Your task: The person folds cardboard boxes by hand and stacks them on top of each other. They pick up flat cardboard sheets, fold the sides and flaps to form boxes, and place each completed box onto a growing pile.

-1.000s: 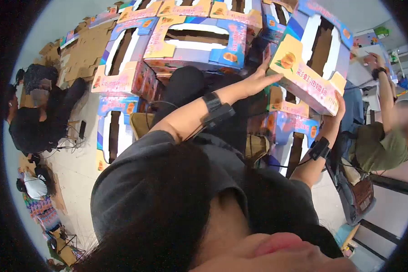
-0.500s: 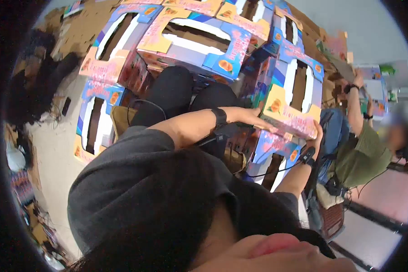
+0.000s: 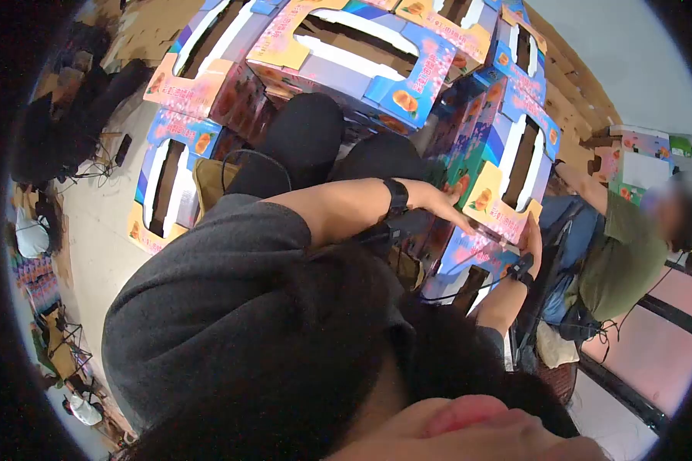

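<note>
A colourful cardboard carton (image 3: 490, 192) printed with orange fruit stands at the right, its top partly open around a long slot. My left hand (image 3: 440, 203), with a black band at the wrist, lies along the carton's lower near-left edge, fingers stretched against it. My right hand (image 3: 532, 237) is around the carton's near-right corner, with a black device strapped at the wrist. Both hands hold the carton between them. Just below it sits another carton (image 3: 457, 265) with a similar slot, partly covered by my right forearm and a thin black cable.
Several similar cartons, including a wide one (image 3: 338, 81), stand in front of my knees (image 3: 307, 131). Another carton (image 3: 161, 188) is at the left. A co-worker in a green shirt (image 3: 623, 257) sits at the right, close to the held carton. Cables lie on the floor (image 3: 92, 230).
My view has shifted, so the cartons appear farther right. The held carton has turned slightly, with its green side showing more. The co-worker's raised arm has come down towards the cartons.
</note>
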A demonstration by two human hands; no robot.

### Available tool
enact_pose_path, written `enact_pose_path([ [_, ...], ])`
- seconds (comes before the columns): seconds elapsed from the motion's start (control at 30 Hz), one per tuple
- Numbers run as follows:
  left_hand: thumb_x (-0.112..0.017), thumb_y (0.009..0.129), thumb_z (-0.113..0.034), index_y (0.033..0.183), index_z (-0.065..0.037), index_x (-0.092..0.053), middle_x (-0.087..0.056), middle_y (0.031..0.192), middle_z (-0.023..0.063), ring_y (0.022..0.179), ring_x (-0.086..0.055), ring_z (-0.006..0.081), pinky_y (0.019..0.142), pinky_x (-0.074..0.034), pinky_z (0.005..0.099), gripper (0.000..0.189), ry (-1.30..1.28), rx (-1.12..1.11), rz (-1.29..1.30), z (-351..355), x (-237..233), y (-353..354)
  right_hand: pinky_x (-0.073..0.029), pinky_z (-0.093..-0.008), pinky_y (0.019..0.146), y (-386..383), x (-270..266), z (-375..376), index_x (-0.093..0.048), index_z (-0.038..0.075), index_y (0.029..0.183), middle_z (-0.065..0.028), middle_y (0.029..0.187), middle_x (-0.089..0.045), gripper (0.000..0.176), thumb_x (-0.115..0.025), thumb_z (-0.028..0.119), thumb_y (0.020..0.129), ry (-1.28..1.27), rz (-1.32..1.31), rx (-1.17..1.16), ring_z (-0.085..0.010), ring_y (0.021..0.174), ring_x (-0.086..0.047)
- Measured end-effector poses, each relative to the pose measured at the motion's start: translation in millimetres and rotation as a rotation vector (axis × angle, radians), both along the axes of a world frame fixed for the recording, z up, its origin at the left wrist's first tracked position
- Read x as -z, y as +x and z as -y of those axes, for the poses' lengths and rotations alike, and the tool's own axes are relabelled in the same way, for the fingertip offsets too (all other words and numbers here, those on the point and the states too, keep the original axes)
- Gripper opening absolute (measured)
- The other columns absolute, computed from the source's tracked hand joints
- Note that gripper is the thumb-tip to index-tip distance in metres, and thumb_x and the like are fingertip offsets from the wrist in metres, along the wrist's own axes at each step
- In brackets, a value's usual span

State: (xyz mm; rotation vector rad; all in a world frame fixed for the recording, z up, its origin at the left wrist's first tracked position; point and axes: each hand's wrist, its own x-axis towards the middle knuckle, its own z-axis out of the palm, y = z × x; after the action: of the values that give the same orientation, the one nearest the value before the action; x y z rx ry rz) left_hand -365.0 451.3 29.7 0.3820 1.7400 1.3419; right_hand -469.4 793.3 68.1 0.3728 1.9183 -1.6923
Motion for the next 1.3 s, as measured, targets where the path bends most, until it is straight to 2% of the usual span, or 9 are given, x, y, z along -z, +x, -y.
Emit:
enact_pose_path([
  [0.1,-0.058,0.064,-0.081,0.139,0.012,0.017,0.019,0.148,0.03,0.141,0.016,0.0339,0.115,-0.003,0.0418,0.141,0.022,0.037,0.009,10.2,-17.2,2.0,-0.05,-0.034,0.081,-15.6,27.1,-25.4,-0.046,-0.001,0.128,-0.0104,0.111,-0.061,0.054,-0.058,0.037,0.092,0.073,-0.048,0.061,-0.021,0.097,-0.061],
  [0.3,-0.057,0.064,-0.081,0.142,0.013,-0.001,0.01,0.15,0.0297,0.142,0.007,0.0337,0.115,-0.006,0.0408,0.135,0.027,0.013,-0.02,21.1,-31.7,10.9,-0.049,-0.033,0.081,-5.7,-3.4,-6.2,-0.045,-0.001,0.128,-0.0096,0.11,-0.061,0.054,-0.057,0.038,0.092,0.042,0.01,-0.017,-0.02,0.097,-0.061],
  [0.43,-0.056,0.064,-0.082,0.142,0.013,-0.003,0.005,0.151,0.029,0.143,0.003,0.034,0.114,-0.009,0.04,0.134,-0.005,0.003,-0.011,26.9,-52.7,13.1,-0.05,-0.0305,0.076,5.4,-34.8,9.2,-0.05,0.001,0.124,-0.0072,0.105,-0.062,0.049,-0.057,0.037,0.093,0.409,0.037,-0.049,-0.0165,0.09,-0.061],
  [0.57,-0.056,0.064,-0.082,0.142,0.014,-0.002,0.006,0.151,0.0302,0.143,0.003,0.0348,0.115,-0.009,0.0399,0.135,-0.019,0.017,-0.028,22.2,-44.3,9.8,-0.044,-0.0236,0.058,27.7,-42.0,40.2,-0.055,0.002,0.115,-0.0015,0.086,-0.061,0.051,-0.056,0.047,0.091,0.221,-0.132,0.094,-0.0107,0.069,-0.057],
  [0.87,-0.056,0.067,-0.08,0.141,0.013,0.004,0.01,0.15,0.0306,0.142,0.007,0.0349,0.115,-0.008,0.0396,0.133,-0.038,0.022,-0.108,15.0,-28.9,9.7,-0.05,-0.029,0.072,4.6,-25.5,1.9,-0.049,-0.001,0.122,-0.0092,0.105,-0.06,0.06,-0.057,0.049,0.09,0.468,0.039,-0.091,-0.0155,0.086,-0.062],
  [0.97,-0.057,0.067,-0.079,0.141,0.012,0.008,0.012,0.15,0.0296,0.142,0.009,0.0344,0.115,-0.008,0.0395,0.134,-0.027,0.013,-0.121,10.5,-17.0,12.7,-0.041,-0.024,0.052,1.8,5.3,-16.0,-0.057,-0.002,0.113,-0.0025,0.076,-0.06,0.055,-0.057,0.048,0.09,0.358,-0.149,-0.015,-0.0095,0.061,-0.055],
  [1.07,-0.058,0.066,-0.079,0.141,0.01,0.014,0.014,0.15,0.0284,0.142,0.009,0.0344,0.115,-0.008,0.0393,0.136,-0.02,0.01,-0.127,6.1,-5.6,12.6,-0.048,-0.0316,0.081,9.7,-3.5,-4.1,-0.05,-0.004,0.123,-0.0142,0.109,-0.06,0.069,-0.053,0.056,0.089,0.518,-0.185,-0.044,-0.02,0.095,-0.061],
  [1.2,-0.061,0.064,-0.078,0.14,0.007,0.021,0.015,0.15,0.0278,0.142,0.008,0.0336,0.115,-0.01,0.0386,0.14,-0.072,0.095,-0.046,12.1,-21.2,12.5,-0.041,-0.0368,0.093,15.7,-8.0,5.9,-0.041,-0.012,0.13,-0.0246,0.12,-0.055,0.085,-0.05,0.061,0.087,0.877,-0.326,-0.138,-0.0322,0.112,-0.053],
  [1.3,-0.064,0.063,-0.077,0.14,0.008,0.018,0.008,0.151,0.0291,0.143,0.004,0.0327,0.114,-0.013,0.0384,0.141,-0.043,0.084,-0.001,5.4,-11.4,14.3,-0.041,-0.0372,0.094,20.5,-32.1,29.7,-0.038,-0.015,0.13,-0.0287,0.122,-0.053,0.089,-0.05,0.061,0.087,0.923,-0.148,-0.163,-0.0349,0.113,-0.053],
])
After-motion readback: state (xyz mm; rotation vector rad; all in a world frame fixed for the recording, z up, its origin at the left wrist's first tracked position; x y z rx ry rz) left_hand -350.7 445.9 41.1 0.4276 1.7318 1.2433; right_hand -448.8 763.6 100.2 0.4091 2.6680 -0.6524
